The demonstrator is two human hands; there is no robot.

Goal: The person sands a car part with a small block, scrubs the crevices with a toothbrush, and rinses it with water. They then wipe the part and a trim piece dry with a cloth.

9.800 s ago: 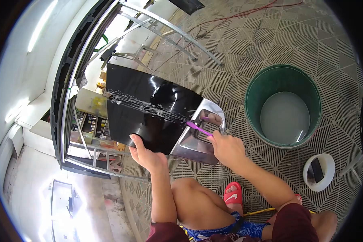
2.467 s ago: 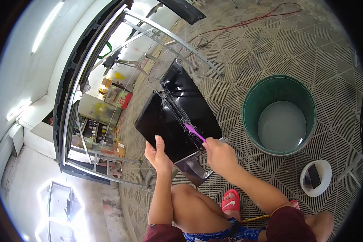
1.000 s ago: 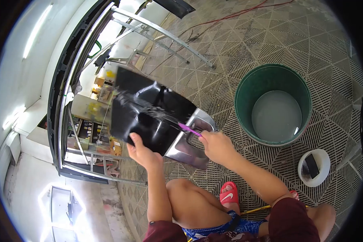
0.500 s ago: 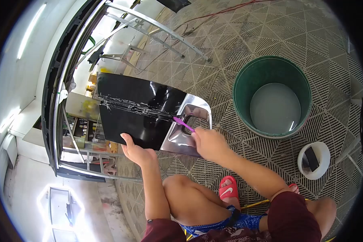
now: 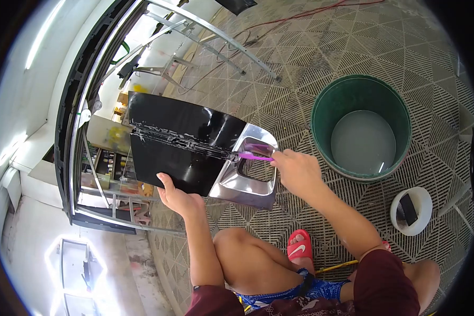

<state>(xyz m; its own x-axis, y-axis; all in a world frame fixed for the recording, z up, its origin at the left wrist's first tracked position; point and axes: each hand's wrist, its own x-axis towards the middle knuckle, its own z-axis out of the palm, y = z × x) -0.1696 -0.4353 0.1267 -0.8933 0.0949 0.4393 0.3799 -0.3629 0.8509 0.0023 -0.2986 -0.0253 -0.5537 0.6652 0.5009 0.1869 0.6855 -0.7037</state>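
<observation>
A glossy black panel (image 5: 179, 171) with a shiny silver end piece (image 5: 242, 184) is tilted in front of me. A rough, whitish-streaked strip (image 5: 174, 139) runs along its middle towards an opening in the silver end. My left hand (image 5: 180, 198) grips the panel's lower edge, thumb on the front face and fingers hidden behind. Between the fingers of my right hand (image 5: 299, 169) is a slim purple brush, apparently a toothbrush (image 5: 255, 156). Its head touches the panel where the strip meets the silver end; the bristles are hard to make out.
A green bucket (image 5: 317, 131) with cloudy grey liquid stands to the right. Below it, a white tub (image 5: 427, 203) holds a dark block (image 5: 407, 209). Metal stands (image 5: 221, 37) rise at upper left. A red hose (image 5: 305, 16) crosses the patterned grating floor (image 5: 279, 47).
My right hand has moved right and slightly up with the toothbrush, whose head now lies further onto the silver end and whose handle is more level. The left hand keeps its hold.
</observation>
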